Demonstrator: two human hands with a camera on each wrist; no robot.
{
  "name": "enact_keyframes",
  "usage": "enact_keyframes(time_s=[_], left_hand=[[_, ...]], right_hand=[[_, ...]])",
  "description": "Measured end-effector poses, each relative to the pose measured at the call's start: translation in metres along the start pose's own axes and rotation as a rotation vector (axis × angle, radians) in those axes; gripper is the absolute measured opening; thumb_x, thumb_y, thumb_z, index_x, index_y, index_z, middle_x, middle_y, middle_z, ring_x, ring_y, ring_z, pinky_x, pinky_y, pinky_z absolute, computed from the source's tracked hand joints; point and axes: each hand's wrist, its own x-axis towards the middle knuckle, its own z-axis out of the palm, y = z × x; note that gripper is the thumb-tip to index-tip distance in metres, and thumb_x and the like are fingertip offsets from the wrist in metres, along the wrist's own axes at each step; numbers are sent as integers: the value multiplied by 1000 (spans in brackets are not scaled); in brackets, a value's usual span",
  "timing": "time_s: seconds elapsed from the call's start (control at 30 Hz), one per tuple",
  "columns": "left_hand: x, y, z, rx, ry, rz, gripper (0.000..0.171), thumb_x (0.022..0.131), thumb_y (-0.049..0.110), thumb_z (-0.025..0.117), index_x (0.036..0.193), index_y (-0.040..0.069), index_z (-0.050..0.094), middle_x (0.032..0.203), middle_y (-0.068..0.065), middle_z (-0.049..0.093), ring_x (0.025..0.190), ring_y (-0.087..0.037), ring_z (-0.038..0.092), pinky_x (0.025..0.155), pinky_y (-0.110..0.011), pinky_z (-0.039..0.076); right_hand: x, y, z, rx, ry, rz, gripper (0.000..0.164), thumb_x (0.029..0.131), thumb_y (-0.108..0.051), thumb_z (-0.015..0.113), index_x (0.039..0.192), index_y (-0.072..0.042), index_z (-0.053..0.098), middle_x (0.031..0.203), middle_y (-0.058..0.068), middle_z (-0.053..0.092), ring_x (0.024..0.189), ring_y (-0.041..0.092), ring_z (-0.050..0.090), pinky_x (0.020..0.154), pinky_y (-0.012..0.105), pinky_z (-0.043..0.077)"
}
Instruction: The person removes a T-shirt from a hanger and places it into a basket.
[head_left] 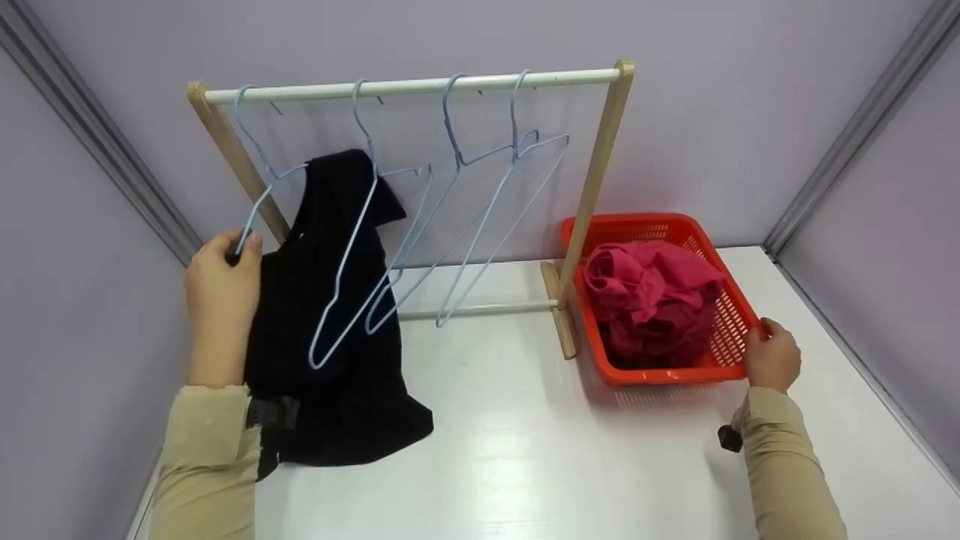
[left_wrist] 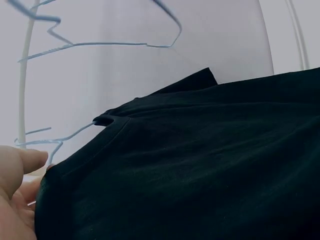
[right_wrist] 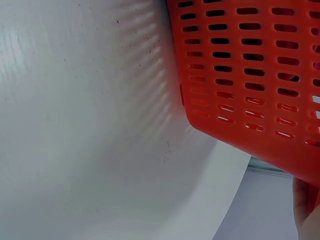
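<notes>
A black shirt (head_left: pixel 337 300) hangs by one shoulder from the leftmost light-blue wire hanger (head_left: pixel 259 202) on the rack. With thumb and fingers, my left hand (head_left: pixel 223 300) pinches that hanger's near arm at the shirt's neckline; the left wrist view shows the thumb beside the wire and the black cloth (left_wrist: pixel 175 170). On the right, my right hand (head_left: pixel 772 358) grips the near right corner of a red plastic basket (head_left: pixel 675 375). Crumpled pink and dark red clothes (head_left: pixel 652 289) lie inside it. In the right wrist view the basket's slotted wall (right_wrist: pixel 240 65) fills the upper right.
The rack has a white top rail (head_left: pixel 420 86) and wooden posts (head_left: pixel 600 165). Several more light-blue hangers (head_left: pixel 480 225) hang bare to the right of the shirt. The white table (head_left: pixel 495 435) meets pale walls (head_left: pixel 750 112) behind and at both sides.
</notes>
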Motion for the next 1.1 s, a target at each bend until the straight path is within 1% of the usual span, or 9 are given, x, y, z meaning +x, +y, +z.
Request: enact_keyframes(time_s=[0.13,0.2,0.33,0.47,0.53,0.63,0.8,0.97,1.1], left_hand=[[0,2,1,-22,13,-69,48,100,35,39,137,6,48,135,-15,55,122,-31,51,104,-43,40],[0,3,2,-29,39,-88,46,100,35,40,135,7,50,133,-13,57,120,-28,52,102,-39,41],[-2,2,3,-38,99,-108,41,99,33,42,128,8,58,124,-9,63,105,-18,54,89,-27,41],[-3,2,4,-71,140,-115,40,97,35,46,124,10,61,108,-1,62,89,-6,49,79,-19,37],[-3,2,4,-94,155,-110,41,96,37,48,124,10,61,101,4,59,84,-2,47,78,-19,37],[-3,2,5,-115,180,-101,41,95,38,49,123,10,61,93,11,54,82,0,46,78,-19,37],[-4,3,5,-170,231,-79,41,95,37,50,122,9,61,85,19,49,80,2,45,76,-18,37],[-8,2,5,-265,301,-11,38,96,36,52,116,5,62,83,18,49,78,1,46,72,-18,38],[-12,-1,6,-319,322,23,35,95,38,53,110,7,61,84,15,49,78,-1,46,72,-19,38]], right_hand=[[-1,0,0,-33,-5,-9,45,95,-15,37,135,6,45,131,31,51,119,47,49,99,56,39],[-2,0,0,-46,-4,-15,45,95,-15,37,133,7,46,129,32,51,117,48,50,97,57,39],[-2,-1,-1,-59,-4,-23,45,95,-15,37,132,8,47,128,33,52,115,49,51,95,57,40],[-2,-1,-1,-57,10,-33,44,95,-15,39,131,8,48,127,34,52,113,49,52,94,57,41],[-2,-1,-1,-57,13,-36,44,95,-15,39,131,8,48,126,34,53,112,50,52,94,57,40],[-2,-1,-1,-55,9,-34,44,95,-15,38,131,7,48,126,34,53,112,50,52,93,57,40],[-2,-1,-1,-59,-4,-22,44,95,-15,38,132,6,48,127,33,52,114,49,51,95,57,40],[0,1,0,-61,-16,-13,45,95,-16,37,133,5,47,128,33,52,114,48,52,95,56,40],[1,1,1,-55,-20,-15,45,95,-17,37,134,5,46,128,32,52,114,48,51,96,56,40]])
